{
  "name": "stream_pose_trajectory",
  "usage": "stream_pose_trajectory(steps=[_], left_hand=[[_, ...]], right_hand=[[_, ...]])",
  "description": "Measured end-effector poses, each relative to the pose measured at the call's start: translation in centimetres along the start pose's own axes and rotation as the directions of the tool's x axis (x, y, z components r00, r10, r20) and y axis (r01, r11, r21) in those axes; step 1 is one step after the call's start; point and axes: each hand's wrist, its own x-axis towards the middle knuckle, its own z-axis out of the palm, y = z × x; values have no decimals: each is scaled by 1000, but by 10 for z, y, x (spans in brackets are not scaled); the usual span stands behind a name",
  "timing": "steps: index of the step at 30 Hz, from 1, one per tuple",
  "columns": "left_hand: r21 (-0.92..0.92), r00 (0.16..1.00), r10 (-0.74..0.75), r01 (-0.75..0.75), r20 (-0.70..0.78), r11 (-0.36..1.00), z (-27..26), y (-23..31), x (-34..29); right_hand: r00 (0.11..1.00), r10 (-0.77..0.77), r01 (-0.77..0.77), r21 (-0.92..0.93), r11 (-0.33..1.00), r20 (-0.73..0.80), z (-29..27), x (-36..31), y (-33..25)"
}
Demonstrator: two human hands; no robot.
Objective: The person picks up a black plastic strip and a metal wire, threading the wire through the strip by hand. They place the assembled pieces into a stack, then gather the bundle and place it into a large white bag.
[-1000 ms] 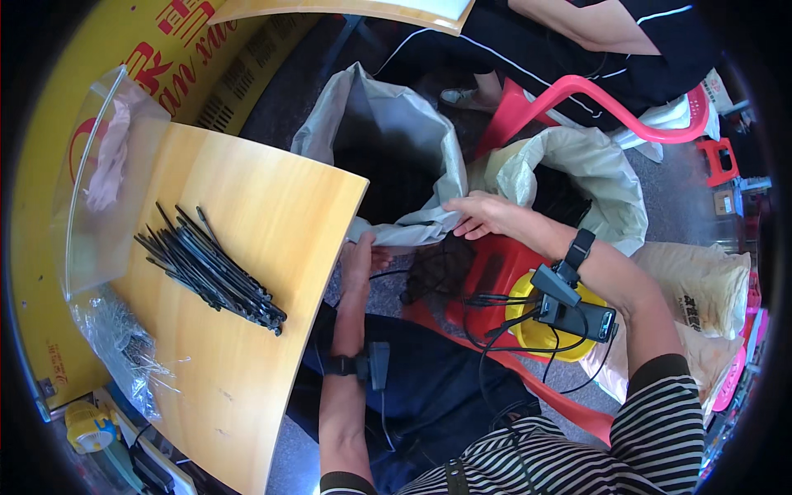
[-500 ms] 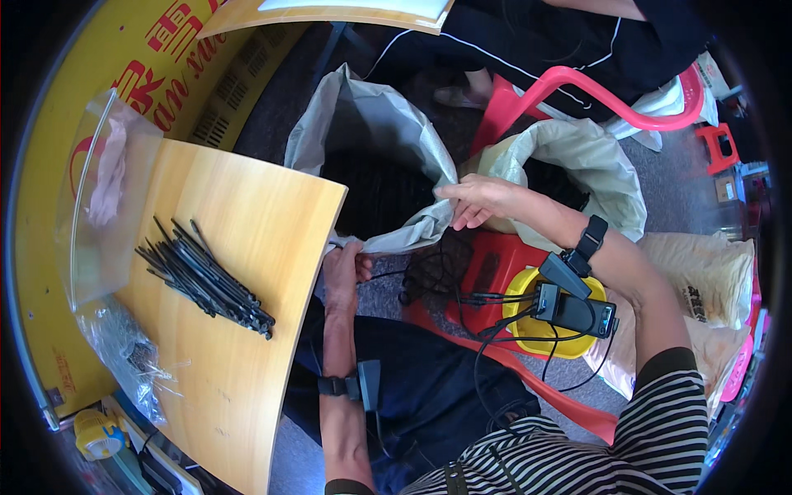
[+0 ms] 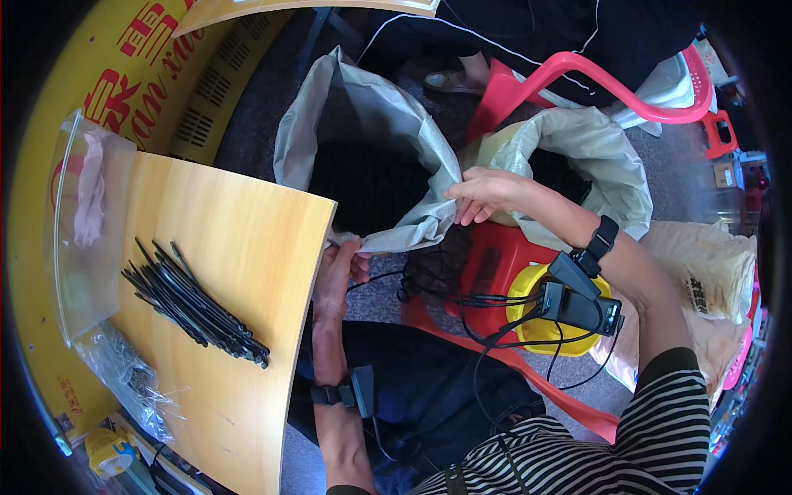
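A tall white woven sack point(image 3: 285, 132) stands wide at the mouth, with dark contents deep in its shadow. My left hand point(image 3: 340, 266) is closed on its near rim, beside the table corner. At the sack's right side, my right hand point(image 3: 487, 191) pinches the rim between thumb and forefinger, its other fingers hanging loosely bent below. A bundle of black cable ties point(image 3: 198, 309) lies on the wooden table point(image 3: 231, 198) to my left. Behind my right wrist is a second woven sack point(image 3: 615, 157), also holding dark things.
A red plastic stool point(image 3: 495, 256) and a yellow container point(image 3: 569, 351) with a cabled device point(image 3: 577, 309) stand near my right forearm. Clear plastic bags point(image 3: 132, 379) lie along the table's left edge. Beyond the sacks are a red chair point(image 3: 577, 62) and another person's foot point(image 3: 454, 81).
The view has shifted slightly, moving the table leftward and down. My right hand has closed more firmly on the sack's rim; my left hand keeps its hold.
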Motion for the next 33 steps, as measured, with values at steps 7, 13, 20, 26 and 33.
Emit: stream_pose_trajectory(steps=[7,13,20,26,33], left_hand=[[144,982,-38,65,-187,987,4,20,-8],[39,971,58,-50,-230,998,4,12,-9],[71,984,133,-126,-116,990,-7,5,-11],[218,962,228,-194,-148,957,-21,2,-40],[632,908,384,-201,-166,749,-54,-6,-101]], right_hand=[[995,38,-47,-96,994,-95,0,-23,-16],[918,-198,218,21,976,-343,-49,-65,-29],[788,13,61,99,993,-616,-134,-93,35],[804,173,-172,56,984,-569,-158,-57,81],[732,214,-400,-153,903,-647,-185,-6,123]])
